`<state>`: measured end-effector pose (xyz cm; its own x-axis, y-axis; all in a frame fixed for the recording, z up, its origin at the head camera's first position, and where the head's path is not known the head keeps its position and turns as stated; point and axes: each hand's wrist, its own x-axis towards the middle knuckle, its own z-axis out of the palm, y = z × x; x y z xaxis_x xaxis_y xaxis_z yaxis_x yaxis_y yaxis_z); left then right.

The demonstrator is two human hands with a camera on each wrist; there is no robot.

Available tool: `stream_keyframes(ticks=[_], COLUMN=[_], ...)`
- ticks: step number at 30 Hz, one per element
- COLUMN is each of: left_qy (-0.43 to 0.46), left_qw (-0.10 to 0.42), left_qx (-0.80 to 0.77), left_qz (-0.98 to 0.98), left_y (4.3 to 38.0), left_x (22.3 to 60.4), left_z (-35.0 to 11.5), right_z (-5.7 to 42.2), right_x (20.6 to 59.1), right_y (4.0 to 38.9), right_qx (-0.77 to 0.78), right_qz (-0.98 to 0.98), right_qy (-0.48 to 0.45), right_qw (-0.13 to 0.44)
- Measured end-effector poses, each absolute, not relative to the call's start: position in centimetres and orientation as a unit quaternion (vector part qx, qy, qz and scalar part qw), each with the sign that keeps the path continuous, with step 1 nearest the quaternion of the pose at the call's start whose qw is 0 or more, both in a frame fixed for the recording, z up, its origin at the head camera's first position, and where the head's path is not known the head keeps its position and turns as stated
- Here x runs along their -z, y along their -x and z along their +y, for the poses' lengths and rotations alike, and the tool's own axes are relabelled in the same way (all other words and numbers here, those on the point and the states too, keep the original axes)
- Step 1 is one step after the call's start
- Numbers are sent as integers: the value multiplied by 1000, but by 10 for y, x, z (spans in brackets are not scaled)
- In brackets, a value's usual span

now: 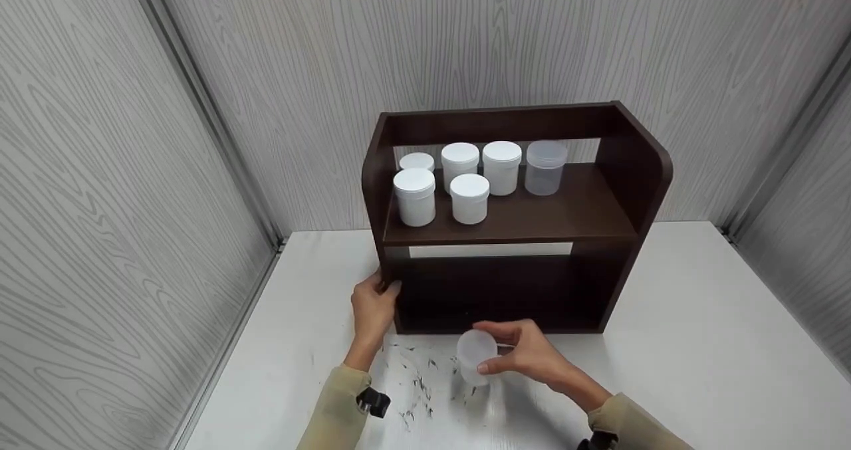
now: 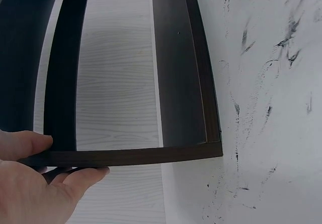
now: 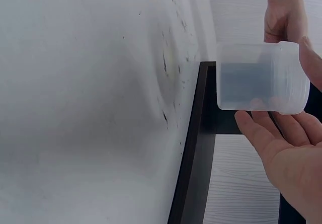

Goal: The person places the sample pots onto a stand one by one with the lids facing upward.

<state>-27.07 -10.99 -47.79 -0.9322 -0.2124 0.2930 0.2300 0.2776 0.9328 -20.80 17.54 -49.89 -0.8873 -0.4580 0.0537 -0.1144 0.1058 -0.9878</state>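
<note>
My right hand [image 1: 525, 353] grips a translucent plastic jar [image 1: 476, 357] around its lidded end, just in front of the shelf's lower level. In the right wrist view the jar [image 3: 249, 78] lies between thumb and fingers, its see-through wall showing nothing solid inside. My left hand [image 1: 373, 307] holds the left side panel of the dark brown two-level shelf [image 1: 508, 240], thumb on one face and fingers on the other, as the left wrist view shows the hand [image 2: 45, 183]. On the upper level stand several white lidded jars [image 1: 417, 201] and one translucent jar [image 1: 545, 167] at the right.
The shelf stands on a white table [image 1: 685, 343] with dark scuff marks [image 1: 417, 383] in front of it. A wood-grain panel wall [image 1: 319, 71] rises behind, with another panel [image 1: 120, 204] on the left. Black straps [image 1: 373, 402] sit on the sleeves.
</note>
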Motion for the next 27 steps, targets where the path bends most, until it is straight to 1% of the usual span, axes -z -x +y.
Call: stream_keyframes(ticks=[7,16,27], left_qy=[-1,-3,-4], left_qw=[183,179,177], left_qx=[603,605,601], left_qz=[-776,-776,-779], left_y=[270,270,271], left_x=[477,477,478], left_z=[-110,-109,-110], right_z=[184,193,203], right_x=[486,472,455], right_y=[202,192,189], right_qx=[629,642,641], right_qz=[742,733,738], right_qy=[198,182,175], right_qw=[119,130,116])
